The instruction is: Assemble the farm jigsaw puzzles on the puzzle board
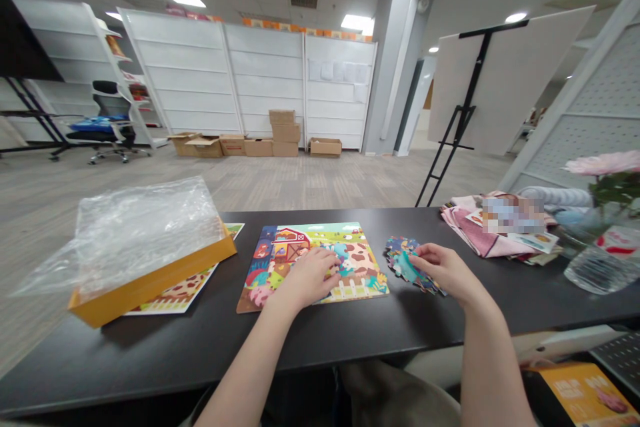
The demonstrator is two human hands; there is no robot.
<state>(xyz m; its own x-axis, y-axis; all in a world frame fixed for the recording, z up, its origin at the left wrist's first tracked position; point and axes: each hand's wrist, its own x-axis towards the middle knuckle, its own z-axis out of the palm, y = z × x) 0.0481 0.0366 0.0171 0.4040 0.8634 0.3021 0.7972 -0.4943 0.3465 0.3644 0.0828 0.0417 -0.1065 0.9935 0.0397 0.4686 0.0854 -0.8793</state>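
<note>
A colourful farm-scene jigsaw board [280, 240] with a red barn, cows and a white fence lies on the black table. My left hand [313, 273] rests across its middle, fingers spread and lying on the picture, hiding part of it. To the right of the board is a small heap of loose jigsaw pieces [400, 247], overlapping one another. Over this heap, my right hand [440, 268] pinches a teal puzzle piece [413, 269] between thumb and fingers. The fingers cover part of that piece.
A yellow box [165, 287] with clear plastic wrapping [145, 233] sits tilted at the left, over a printed sheet [173, 293]. Folded pink cloths [473, 230], a water bottle [605, 260] and a flower [607, 163] stand at the right. The black table [200, 353] ends just before my body.
</note>
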